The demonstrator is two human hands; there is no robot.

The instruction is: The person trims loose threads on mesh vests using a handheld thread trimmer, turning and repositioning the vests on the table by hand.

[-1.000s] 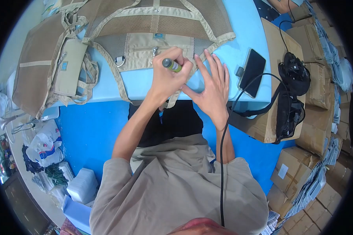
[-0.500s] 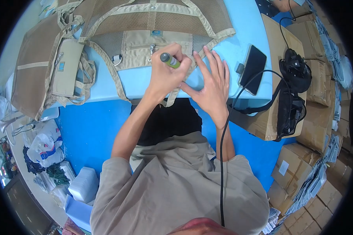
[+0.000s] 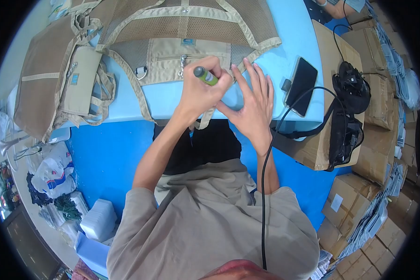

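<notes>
My left hand (image 3: 201, 88) is closed around a thick green marker-like tool (image 3: 206, 76) with a dark round end; its lower tip is hidden. My right hand (image 3: 251, 100) lies palm down with its fingers spread, the thumb close to the left hand. Beneath both hands runs a beige strap (image 3: 204, 122) that hangs over the table edge. It belongs to a beige mesh bag (image 3: 140, 49) spread on the light blue table (image 3: 168, 100). The bag has a zipped pocket (image 3: 165, 60) and a metal ring (image 3: 140, 72).
Another beige bag (image 3: 81, 79) with straps lies at the left. A phone (image 3: 301, 86) with a black cable (image 3: 266, 172) rests at the table's right end. Beyond are black pouches (image 3: 350, 88) on a cardboard box (image 3: 319, 147), more stacked cartons, and another person's arm (image 3: 338, 9).
Both hands keep nearly the same pose. The left hand and the green tool shift very slightly right and down; the whole view moves a little.
</notes>
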